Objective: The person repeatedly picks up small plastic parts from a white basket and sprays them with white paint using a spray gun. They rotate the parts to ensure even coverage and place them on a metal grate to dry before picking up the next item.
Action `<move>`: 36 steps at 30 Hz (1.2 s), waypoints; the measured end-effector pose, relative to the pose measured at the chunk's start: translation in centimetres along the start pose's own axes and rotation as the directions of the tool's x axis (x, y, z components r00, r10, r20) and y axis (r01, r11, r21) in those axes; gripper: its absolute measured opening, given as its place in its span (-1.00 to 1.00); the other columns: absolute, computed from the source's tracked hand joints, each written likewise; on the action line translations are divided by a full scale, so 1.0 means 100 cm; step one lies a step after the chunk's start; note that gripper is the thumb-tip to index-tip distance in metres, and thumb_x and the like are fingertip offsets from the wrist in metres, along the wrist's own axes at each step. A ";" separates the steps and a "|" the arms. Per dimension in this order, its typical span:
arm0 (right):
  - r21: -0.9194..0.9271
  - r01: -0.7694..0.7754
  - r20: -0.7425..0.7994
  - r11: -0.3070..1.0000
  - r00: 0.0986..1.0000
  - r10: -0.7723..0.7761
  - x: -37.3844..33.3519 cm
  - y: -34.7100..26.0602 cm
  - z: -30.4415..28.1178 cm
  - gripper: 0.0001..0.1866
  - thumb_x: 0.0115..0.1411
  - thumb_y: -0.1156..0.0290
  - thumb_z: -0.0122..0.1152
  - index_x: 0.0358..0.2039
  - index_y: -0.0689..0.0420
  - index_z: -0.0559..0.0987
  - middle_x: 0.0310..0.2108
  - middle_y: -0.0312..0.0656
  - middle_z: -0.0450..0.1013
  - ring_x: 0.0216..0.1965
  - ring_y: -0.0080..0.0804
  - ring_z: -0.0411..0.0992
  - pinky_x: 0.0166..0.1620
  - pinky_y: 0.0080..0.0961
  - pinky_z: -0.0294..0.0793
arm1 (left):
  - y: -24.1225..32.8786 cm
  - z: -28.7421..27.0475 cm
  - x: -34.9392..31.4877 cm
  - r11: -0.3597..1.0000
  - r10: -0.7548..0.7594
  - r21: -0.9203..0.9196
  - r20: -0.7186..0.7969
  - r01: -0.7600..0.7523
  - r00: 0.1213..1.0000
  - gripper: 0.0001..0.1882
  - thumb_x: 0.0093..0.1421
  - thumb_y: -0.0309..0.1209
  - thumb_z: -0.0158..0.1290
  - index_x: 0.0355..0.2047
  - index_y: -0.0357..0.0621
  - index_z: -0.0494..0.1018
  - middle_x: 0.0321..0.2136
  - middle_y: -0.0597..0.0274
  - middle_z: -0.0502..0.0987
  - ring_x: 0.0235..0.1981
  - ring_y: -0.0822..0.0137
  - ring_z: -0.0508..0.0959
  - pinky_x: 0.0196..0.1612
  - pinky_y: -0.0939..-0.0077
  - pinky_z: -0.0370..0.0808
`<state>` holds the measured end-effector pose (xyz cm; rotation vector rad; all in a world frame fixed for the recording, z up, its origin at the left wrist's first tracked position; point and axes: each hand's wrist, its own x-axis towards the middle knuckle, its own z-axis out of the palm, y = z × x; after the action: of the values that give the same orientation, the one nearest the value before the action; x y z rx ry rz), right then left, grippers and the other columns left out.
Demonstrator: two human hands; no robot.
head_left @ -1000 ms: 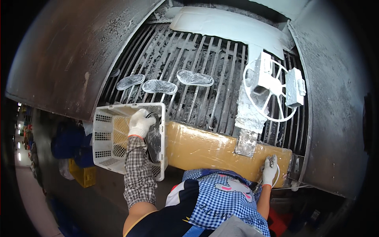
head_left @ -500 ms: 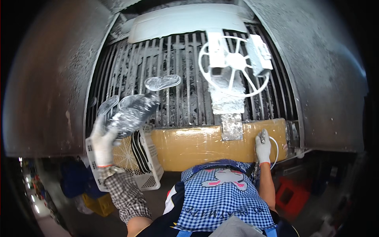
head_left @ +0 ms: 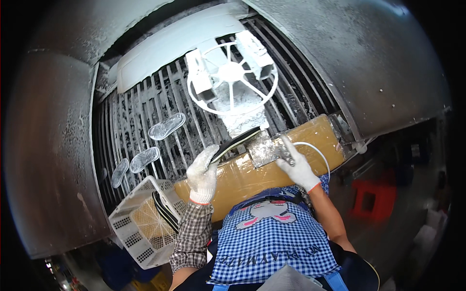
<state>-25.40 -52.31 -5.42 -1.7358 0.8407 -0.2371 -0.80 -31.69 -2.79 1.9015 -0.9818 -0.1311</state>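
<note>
My left hand (head_left: 202,175), in a white glove, grips one end of a black shoe sole (head_left: 235,144) with a pale edge line. The sole is seen nearly edge-on, and its far end reaches to the coated support below the white spoked wheel (head_left: 232,72). Gloved as well, my right hand (head_left: 300,169) is closed on a small metal spray gun (head_left: 287,152) with a white hose (head_left: 318,148) near it. That hand is beside the grey metal plate (head_left: 262,151), to the right of the sole. More black soles (head_left: 165,211) stand in the white plastic basket (head_left: 154,259) at left.
Several sole-shaped, shiny plates (head_left: 167,126) sit over the metal slats (head_left: 116,127) at left. A tape-wrapped brown ledge (head_left: 233,186) runs along the front. Grey side walls (head_left: 53,155) enclose the booth, with a white-coated board (head_left: 179,41) at the back. A red stool (head_left: 373,200) stands at right.
The view has turned and shifted right. My left hand has carried the black sole from above the basket to the wheel's support. My right hand has brought the spray gun closer to the sole.
</note>
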 end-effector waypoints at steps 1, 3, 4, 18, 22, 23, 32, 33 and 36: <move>-0.035 -0.017 0.045 0.999 0.999 0.018 0.000 -0.011 0.002 -0.12 0.32 0.33 0.29 0.60 -0.09 0.12 0.08 0.14 0.59 0.08 -0.02 0.59 0.19 -0.26 0.50 | 0.006 0.002 0.004 0.999 0.038 -0.011 0.004 -0.038 0.999 -0.48 0.07 -0.81 0.12 0.03 -0.17 0.69 0.01 0.00 0.71 0.10 0.09 0.70 0.22 0.34 0.59; -0.088 0.058 0.115 0.994 0.992 -0.047 -0.002 -0.043 0.002 -0.08 0.32 0.27 0.28 0.61 -0.12 0.05 0.14 0.29 0.53 0.14 0.21 0.55 0.21 -0.13 0.49 | 0.013 0.005 0.009 0.997 0.066 -0.044 0.029 -0.065 0.997 -0.43 0.01 -0.84 0.09 0.03 -0.17 0.69 0.01 0.02 0.71 0.11 0.09 0.69 0.25 0.32 0.58; -0.122 0.076 0.112 0.990 0.992 -0.063 0.001 -0.041 0.005 -0.07 0.32 0.26 0.28 0.61 -0.13 0.03 0.15 0.30 0.52 0.15 0.24 0.54 0.21 -0.10 0.49 | 0.015 0.006 0.011 0.995 0.079 -0.060 0.040 -0.076 0.996 -0.40 -0.01 -0.85 0.08 0.03 -0.16 0.69 0.01 0.03 0.72 0.12 0.08 0.69 0.26 0.31 0.57; -0.105 0.286 0.168 0.952 0.949 -0.267 0.001 -0.054 0.034 -0.07 0.33 0.28 0.29 0.61 -0.14 0.05 -0.15 0.25 0.59 -0.16 0.21 0.60 -0.02 -0.05 0.55 | 0.018 0.026 0.006 0.958 0.271 -0.092 -0.033 -0.273 0.962 -0.33 -0.10 -0.90 0.00 0.06 -0.30 0.66 0.07 -0.09 0.68 0.19 0.04 0.65 0.31 0.28 0.52; -0.062 0.370 0.156 0.927 0.921 -0.357 -0.003 -0.062 0.035 -0.08 0.32 0.30 0.30 0.61 -0.14 0.08 -0.04 0.26 0.59 -0.15 0.19 0.60 -0.03 -0.12 0.57 | 0.014 0.025 0.004 0.958 0.270 -0.089 -0.048 -0.273 0.962 -0.31 -0.11 -0.90 -0.02 0.08 -0.30 0.65 0.10 -0.10 0.67 0.21 0.04 0.64 0.34 0.26 0.50; -0.046 0.339 0.158 0.940 0.931 -0.328 -0.002 -0.061 0.034 -0.09 0.32 0.30 0.30 0.60 -0.15 0.09 -0.04 0.24 0.59 -0.15 0.17 0.60 -0.03 -0.13 0.57 | 0.014 0.024 0.004 0.956 0.275 -0.088 -0.050 -0.278 0.960 -0.31 -0.11 -0.90 -0.02 0.08 -0.30 0.65 0.10 -0.10 0.67 0.21 0.04 0.64 0.34 0.26 0.49; -0.064 0.155 0.033 0.986 0.988 -0.153 0.012 -0.035 0.018 -0.14 0.31 0.30 0.30 0.58 -0.14 0.18 0.07 0.15 0.59 0.03 -0.01 0.60 0.13 -0.25 0.53 | 0.009 0.022 0.002 0.964 0.215 -0.141 -0.076 -0.224 0.974 -0.35 -0.03 -0.90 -0.03 0.09 -0.33 0.64 0.10 -0.07 0.67 0.20 0.10 0.64 0.32 0.28 0.52; -0.057 0.171 0.000 0.984 0.985 -0.171 0.014 -0.028 0.018 -0.14 0.30 0.30 0.30 0.57 -0.10 0.18 0.14 0.17 0.56 0.12 0.00 0.58 0.19 -0.25 0.50 | 0.009 0.022 0.001 0.968 0.170 -0.171 -0.085 -0.182 0.982 -0.39 0.01 -0.89 -0.01 0.08 -0.33 0.64 0.10 -0.05 0.67 0.19 0.12 0.64 0.31 0.30 0.53; 0.036 0.148 -0.062 0.988 0.987 -0.146 0.022 -0.004 0.010 -0.14 0.29 0.34 0.30 0.56 0.05 0.19 0.37 0.17 0.41 0.39 -0.03 0.41 0.38 -0.28 0.35 | 0.015 0.020 0.006 0.966 -0.021 -0.260 -0.098 -0.005 0.995 -0.50 0.11 -0.83 0.12 0.06 -0.30 0.66 0.08 -0.01 0.69 0.13 0.17 0.67 0.28 0.32 0.56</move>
<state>-23.08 -52.91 -5.92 -1.7619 0.7457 -0.4030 -2.17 -33.82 -2.46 1.6557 -0.8459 -0.1600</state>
